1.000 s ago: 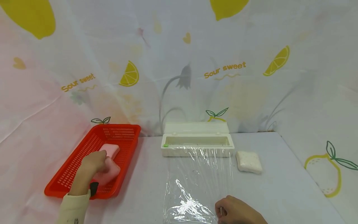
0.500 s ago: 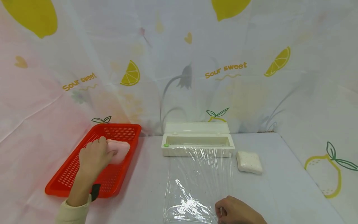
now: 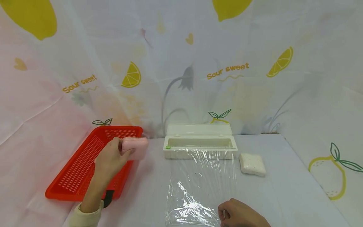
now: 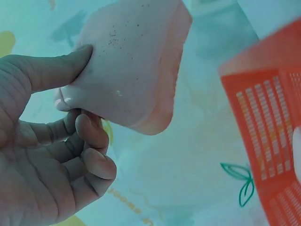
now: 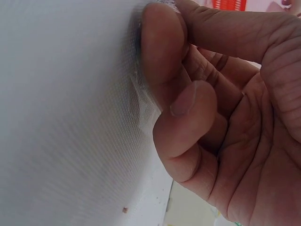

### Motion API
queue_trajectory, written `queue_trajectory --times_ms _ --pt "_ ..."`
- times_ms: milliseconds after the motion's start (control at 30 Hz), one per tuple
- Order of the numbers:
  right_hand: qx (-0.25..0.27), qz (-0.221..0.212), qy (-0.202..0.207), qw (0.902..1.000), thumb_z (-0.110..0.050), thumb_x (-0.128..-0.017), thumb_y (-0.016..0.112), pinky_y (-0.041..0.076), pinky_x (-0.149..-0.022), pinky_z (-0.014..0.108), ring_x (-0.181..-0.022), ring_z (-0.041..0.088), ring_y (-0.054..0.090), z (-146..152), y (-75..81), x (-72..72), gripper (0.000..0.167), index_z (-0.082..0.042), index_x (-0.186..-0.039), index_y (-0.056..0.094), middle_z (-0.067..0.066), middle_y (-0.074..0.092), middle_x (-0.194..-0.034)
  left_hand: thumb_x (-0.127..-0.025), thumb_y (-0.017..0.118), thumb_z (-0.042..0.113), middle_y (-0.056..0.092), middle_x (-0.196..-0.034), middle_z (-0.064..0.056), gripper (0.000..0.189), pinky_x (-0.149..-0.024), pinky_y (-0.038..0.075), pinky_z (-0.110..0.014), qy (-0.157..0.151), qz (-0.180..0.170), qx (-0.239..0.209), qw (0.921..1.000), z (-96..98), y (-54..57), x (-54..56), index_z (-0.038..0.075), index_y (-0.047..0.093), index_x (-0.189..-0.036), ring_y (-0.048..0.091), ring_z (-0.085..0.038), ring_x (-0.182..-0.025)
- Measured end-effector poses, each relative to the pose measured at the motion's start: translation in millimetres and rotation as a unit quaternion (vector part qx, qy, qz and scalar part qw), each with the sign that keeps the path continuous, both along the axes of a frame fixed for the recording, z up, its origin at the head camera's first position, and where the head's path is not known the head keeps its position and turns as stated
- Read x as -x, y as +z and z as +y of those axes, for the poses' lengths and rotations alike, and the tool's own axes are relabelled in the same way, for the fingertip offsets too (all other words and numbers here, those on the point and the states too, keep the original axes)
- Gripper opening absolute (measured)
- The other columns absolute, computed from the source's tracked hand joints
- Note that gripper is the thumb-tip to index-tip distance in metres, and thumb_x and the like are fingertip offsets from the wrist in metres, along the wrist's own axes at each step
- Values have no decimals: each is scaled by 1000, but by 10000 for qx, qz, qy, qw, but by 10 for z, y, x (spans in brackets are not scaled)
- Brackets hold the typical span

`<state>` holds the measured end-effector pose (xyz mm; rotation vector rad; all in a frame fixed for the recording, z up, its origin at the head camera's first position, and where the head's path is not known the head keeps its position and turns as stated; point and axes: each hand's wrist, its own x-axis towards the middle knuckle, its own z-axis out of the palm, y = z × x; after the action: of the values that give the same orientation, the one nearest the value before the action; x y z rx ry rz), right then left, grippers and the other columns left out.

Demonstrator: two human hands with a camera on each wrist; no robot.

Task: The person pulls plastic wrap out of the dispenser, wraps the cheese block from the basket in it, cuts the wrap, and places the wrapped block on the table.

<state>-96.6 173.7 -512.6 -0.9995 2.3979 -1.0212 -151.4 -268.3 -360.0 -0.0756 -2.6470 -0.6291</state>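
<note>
My left hand (image 3: pixel 109 157) pinches a pink rounded-square block (image 3: pixel 137 147) between thumb and fingers, above the right rim of the red plastic basket (image 3: pixel 71 171). The left wrist view shows dark specks on the pink block (image 4: pixel 127 61) and the thumb pressed on its face. My right hand (image 3: pixel 241 212) pinches the lower right edge of a clear sheet of cling film (image 3: pixel 198 189). That film runs over the table from a white cling film dispenser (image 3: pixel 199 154), whose lid stands raised. In the right wrist view, thumb and forefinger meet on the film at the top.
Right of the film lies a white rounded-square block (image 3: pixel 252 164) on the white table (image 3: pixel 286 195). A green slider (image 3: pixel 168 147) sits at the dispenser's left end. Behind everything hangs a lemon-printed cloth (image 3: pixel 175 63).
My left hand has lifted the pink block from inside the basket and carried it up and right, over the basket's right rim. The right hand has stayed in place on the film.
</note>
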Motion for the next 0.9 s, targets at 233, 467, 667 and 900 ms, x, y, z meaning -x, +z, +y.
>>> queue_trajectory --times_ms 233,467,667,900 --pt "83 307 105 9994 -7 -73 75 40 -48 16 -54 -9 45 11 16 -10 20 -21 -72 60 -25 48 -60 -82 81 28 59 -80 -8 40 -58 45 -33 -65 -391 -591 9975 273 -187 -12 2 56 -100 52 -23 -70" --pt "57 141 80 9999 -8 -75 75 40 -49 16 -54 -9 44 7 -7 -12 20 -21 -72 60 -24 48 -60 -80 82 34 58 -79 -2 39 -59 48 -30 -744 -1007 -1209 9847 525 -430 61 8 59 -98 53 -20 -74" --pt "-171 143 -59 9997 -9 -74 76 40 -49 17 -54 -7 44 0 13 -7 21 -22 -72 60 -23 47 -59 -77 85 33 61 -78 0 33 -57 49 -29 -1673 -1468 -2188 9500 829 -609 67 13 63 -92 57 -19 -70" --pt "-146 -73 -166 9997 -10 -75 77 39 -48 18 -52 -7 43 -11 4 -19 21 -23 -72 60 -22 47 -58 -75 87 31 61 -75 -2 36 -56 47 -28 -1956 -1973 -3004 9125 1177 -859 67 10 61 -88 57 -17 -70"
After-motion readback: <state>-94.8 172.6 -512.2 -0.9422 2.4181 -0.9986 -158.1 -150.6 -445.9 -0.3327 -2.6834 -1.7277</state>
